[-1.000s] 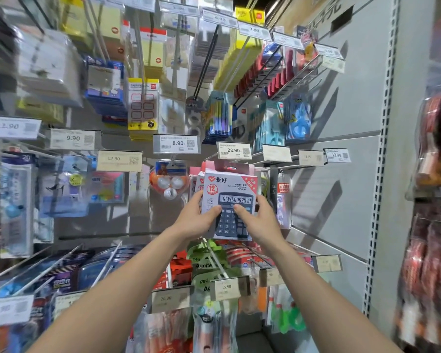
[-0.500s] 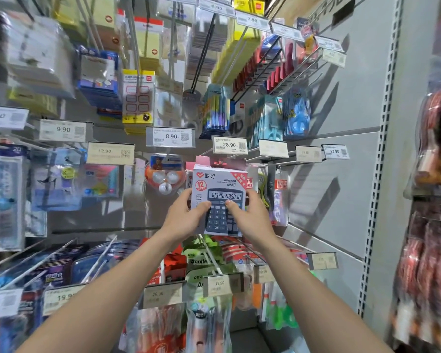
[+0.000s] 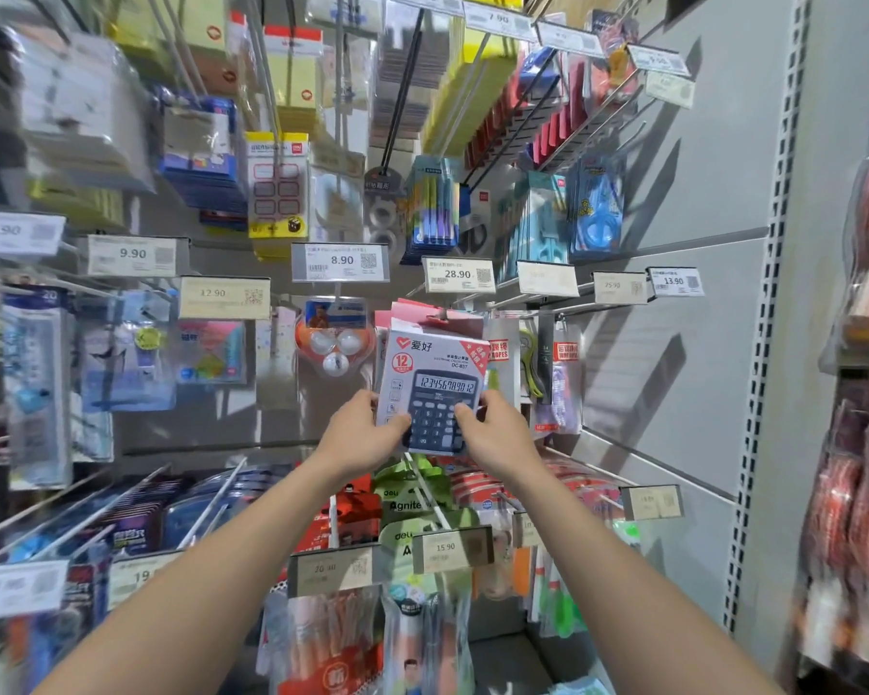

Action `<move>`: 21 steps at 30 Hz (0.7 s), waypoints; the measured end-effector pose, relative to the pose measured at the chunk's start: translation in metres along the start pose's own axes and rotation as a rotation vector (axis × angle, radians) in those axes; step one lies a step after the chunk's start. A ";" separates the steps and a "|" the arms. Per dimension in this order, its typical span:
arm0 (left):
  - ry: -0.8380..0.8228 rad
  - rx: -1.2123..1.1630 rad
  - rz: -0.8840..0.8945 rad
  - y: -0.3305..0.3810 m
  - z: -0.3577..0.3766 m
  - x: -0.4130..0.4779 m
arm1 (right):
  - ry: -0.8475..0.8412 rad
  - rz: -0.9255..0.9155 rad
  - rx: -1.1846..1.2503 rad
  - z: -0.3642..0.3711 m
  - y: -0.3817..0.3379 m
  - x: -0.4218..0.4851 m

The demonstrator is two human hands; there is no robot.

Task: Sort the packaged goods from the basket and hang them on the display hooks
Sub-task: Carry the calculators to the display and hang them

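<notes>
You held the calculator pack (image 3: 430, 378) upright and straight ahead, left hand (image 3: 367, 436) gripping its lower left edge, right hand (image 3: 497, 433) its lower right, both equally near. Its top lay in front of the pink packs (image 3: 412, 311) hanging under the 28.90 tag (image 3: 458, 274).
</notes>
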State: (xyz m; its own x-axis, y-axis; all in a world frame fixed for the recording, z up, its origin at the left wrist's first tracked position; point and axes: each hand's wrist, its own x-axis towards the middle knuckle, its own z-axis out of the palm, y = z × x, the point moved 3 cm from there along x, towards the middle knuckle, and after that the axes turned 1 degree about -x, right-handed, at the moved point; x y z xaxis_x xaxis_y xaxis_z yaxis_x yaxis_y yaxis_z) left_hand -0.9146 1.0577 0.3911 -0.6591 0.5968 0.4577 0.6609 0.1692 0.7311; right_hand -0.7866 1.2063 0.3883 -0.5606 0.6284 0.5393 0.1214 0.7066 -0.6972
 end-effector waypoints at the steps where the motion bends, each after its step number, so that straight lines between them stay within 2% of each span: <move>1: -0.027 0.095 -0.017 -0.007 0.000 0.001 | -0.002 0.001 -0.062 0.002 0.005 -0.003; 4: -0.083 0.271 -0.090 -0.022 -0.005 0.002 | 0.003 0.021 -0.254 0.004 0.016 -0.011; 10: -0.285 0.394 -0.126 -0.029 -0.008 0.003 | -0.022 -0.017 -0.458 0.010 0.002 -0.027; 12: -0.359 0.434 -0.127 -0.024 -0.007 0.006 | -0.114 -0.004 -0.511 0.017 -0.010 -0.028; 16: -0.456 0.501 -0.146 -0.003 -0.028 0.018 | -0.405 -0.045 -0.551 0.023 -0.053 -0.022; 21: -0.589 0.515 -0.172 0.051 -0.089 0.023 | -0.586 0.035 -0.451 -0.007 -0.126 0.003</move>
State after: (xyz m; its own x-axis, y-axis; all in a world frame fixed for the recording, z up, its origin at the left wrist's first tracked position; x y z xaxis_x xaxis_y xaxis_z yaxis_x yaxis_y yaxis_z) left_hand -0.9275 1.0104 0.4835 -0.5641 0.8210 -0.0882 0.7444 0.5519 0.3758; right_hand -0.7983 1.1218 0.4810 -0.8805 0.4650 0.0917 0.4009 0.8340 -0.3792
